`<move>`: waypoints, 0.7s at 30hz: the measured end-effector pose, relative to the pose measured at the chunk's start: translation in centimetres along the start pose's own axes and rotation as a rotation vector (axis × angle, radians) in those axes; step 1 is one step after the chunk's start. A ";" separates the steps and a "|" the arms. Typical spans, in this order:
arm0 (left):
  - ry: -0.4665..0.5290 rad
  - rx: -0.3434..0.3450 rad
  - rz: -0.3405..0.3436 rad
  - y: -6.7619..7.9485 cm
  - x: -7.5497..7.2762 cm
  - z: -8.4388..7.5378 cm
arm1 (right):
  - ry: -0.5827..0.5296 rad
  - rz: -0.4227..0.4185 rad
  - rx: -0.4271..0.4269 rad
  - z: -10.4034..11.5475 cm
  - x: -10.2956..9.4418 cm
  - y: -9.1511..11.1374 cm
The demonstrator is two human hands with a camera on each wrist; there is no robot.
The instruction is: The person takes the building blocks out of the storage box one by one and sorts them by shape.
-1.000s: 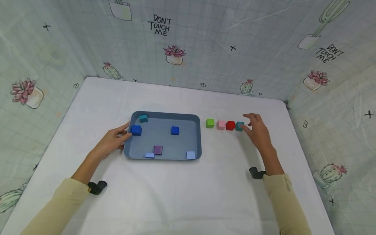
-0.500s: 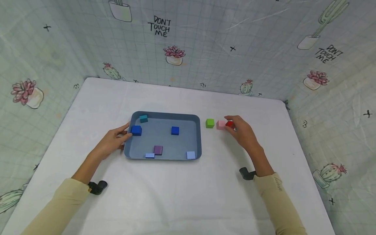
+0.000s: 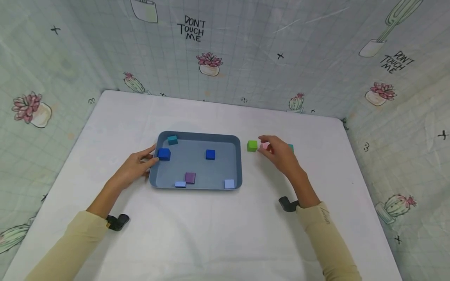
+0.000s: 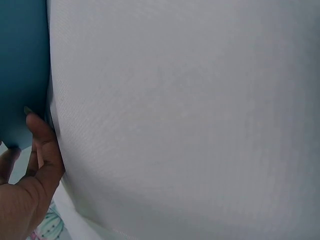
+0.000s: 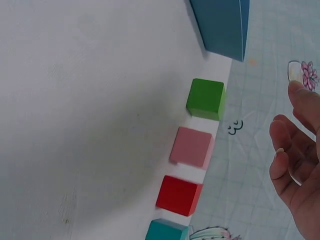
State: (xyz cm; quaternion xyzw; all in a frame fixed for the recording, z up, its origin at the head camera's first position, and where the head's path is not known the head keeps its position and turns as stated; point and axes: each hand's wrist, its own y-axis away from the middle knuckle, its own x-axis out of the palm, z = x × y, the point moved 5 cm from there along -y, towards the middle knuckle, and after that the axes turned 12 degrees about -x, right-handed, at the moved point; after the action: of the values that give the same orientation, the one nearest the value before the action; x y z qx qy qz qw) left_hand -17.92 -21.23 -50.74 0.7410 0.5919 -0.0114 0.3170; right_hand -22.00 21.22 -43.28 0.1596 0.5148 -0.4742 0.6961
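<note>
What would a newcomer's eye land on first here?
Probably the blue-grey tray on the white table, its left end held by the left hand. Then the bright line to its right: a green block, a pink block, a red block and a teal block, with the right hand hovering over them. Behind, cactus-printed cloth reads "DON'T TOUCH ME".

Blue-grey tray, pink cube
</note>
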 end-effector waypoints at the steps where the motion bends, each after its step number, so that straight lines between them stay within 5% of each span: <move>1: -0.001 0.003 -0.001 0.0 0.0 0.0 | -0.003 0.003 -0.006 0.1 0.1 -0.1; 21: 0.010 0.008 -0.001 -0.1 0.1 0.3 | -0.038 0.046 0.033 2.2 1.3 -2.1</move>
State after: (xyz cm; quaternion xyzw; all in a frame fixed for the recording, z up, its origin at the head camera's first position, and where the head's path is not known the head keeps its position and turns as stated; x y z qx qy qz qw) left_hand -17.86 -21.26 -51.07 0.7419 0.5940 -0.0102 0.3110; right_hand -22.47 17.92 -42.96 0.1739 0.4898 -0.4697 0.7136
